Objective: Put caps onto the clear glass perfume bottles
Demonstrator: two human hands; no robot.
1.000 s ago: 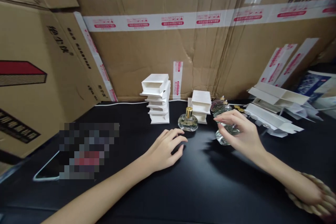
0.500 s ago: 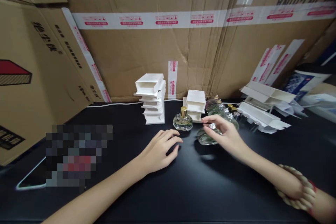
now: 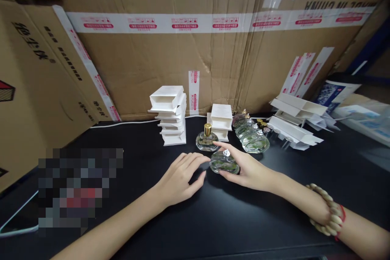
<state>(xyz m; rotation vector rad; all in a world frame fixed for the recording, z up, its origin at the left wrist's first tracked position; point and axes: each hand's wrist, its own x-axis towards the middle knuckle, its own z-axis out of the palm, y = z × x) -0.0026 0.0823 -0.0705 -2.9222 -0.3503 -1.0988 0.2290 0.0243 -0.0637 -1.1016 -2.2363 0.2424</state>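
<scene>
My right hand (image 3: 248, 168) is wrapped round the right side of a clear oval perfume bottle (image 3: 224, 163), thumb in front and fingers behind. This bottle has a silvery spray top and no cap. My left hand (image 3: 184, 176) lies low over the black table, fingers stretched and thumb apart, holding nothing; its index fingertip is at the bottle's left edge. Just behind stands another perfume bottle (image 3: 207, 141) with a gold cap. To the right, a row of uncapped perfume bottles (image 3: 255, 142) stands beside several loose caps (image 3: 267, 131).
White boxes are piled in a tall stack (image 3: 173, 120) and a shorter stack (image 3: 221, 117) near the cardboard wall (image 3: 146, 61). More white cartons (image 3: 297, 124) lie at the right. A blurred-out item (image 3: 79, 187) is on the black table (image 3: 213, 227) at left.
My right hand has moved left and toward me, bringing the uncapped perfume bottle beside my left hand. The left hand stays nearly in place. The view has shifted slightly right.
</scene>
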